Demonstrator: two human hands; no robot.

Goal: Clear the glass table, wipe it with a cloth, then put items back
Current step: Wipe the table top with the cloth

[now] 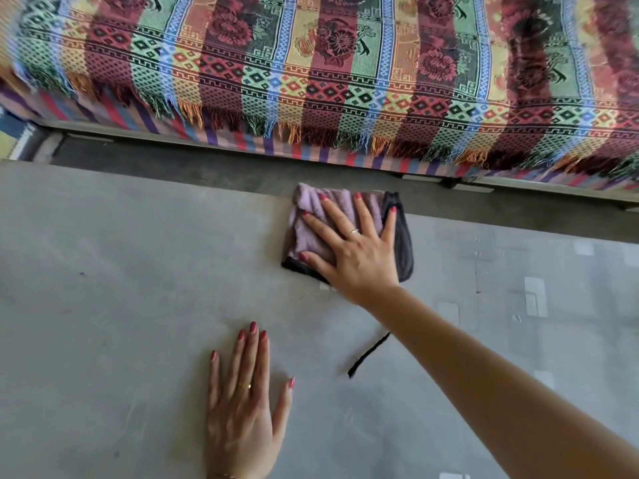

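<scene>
Head view, cloth (313, 223): folded lilac terry, dark edging
Right hand (356, 250): flat, fingers spread on cloth
Left hand (247, 409): flat on glass table (103, 305)

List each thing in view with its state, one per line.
Right hand: fingers spread flat, pressing the cloth.
Left hand: flat on the table, holding nothing.
Cloth: folded, lying at the table's far edge.
Table: bare apart from the cloth and a black strand.
Black strand: loose on the glass.

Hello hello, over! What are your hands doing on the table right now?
Right hand flat on purple cloth, far edge of glass table. Left hand flat on glass. Black strap lying loose nearby.
</scene>
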